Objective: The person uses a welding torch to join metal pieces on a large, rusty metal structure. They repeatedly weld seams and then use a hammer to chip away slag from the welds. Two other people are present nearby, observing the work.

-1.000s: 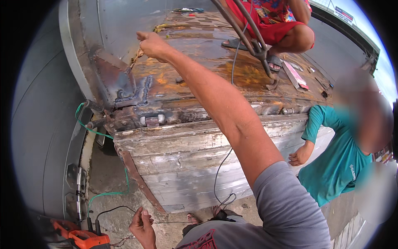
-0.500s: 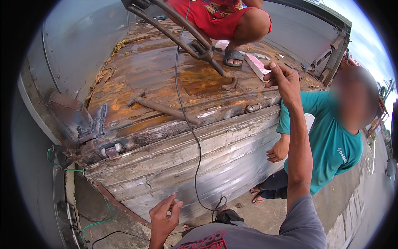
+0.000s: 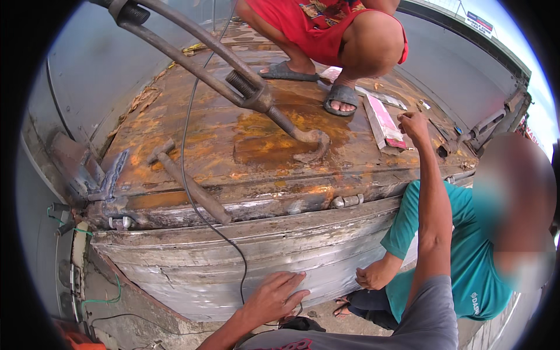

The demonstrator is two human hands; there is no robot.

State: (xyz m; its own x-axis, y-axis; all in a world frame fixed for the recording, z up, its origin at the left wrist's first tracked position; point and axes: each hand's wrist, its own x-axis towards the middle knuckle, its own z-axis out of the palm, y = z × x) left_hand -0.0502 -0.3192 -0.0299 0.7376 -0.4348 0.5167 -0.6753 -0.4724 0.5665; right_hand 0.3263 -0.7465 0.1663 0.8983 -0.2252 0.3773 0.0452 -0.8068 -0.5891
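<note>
My right hand [image 3: 414, 126] is stretched forward over the deck, its fingers curled together beside a long pink and white cardboard box [image 3: 382, 121]. Whatever it may pinch is too small to make out. Low in front of the metal side panel [image 3: 192, 277] is my left hand [image 3: 276, 296], fingers extended and nothing in it; I cannot tell whether it touches the panel. A rusty hammer [image 3: 195, 189] lies on the wet, rust-stained deck [image 3: 192, 125]. Above the deck slants a heavy steel turnbuckle [image 3: 251, 93] with a hooked end.
A person in red shorts [image 3: 326, 35] squats on the deck in dark sandals. At my right stands another person in a teal shirt [image 3: 461, 256], one hand by the panel. A black cable [image 3: 224, 236] crosses the deck and hangs down. Hinges [image 3: 347, 201] line the deck edge.
The view has shifted, bringing the deck closer. My right hand has come down beside the cardboard box. My left hand has turned, its fingers now pointing more to the right.
</note>
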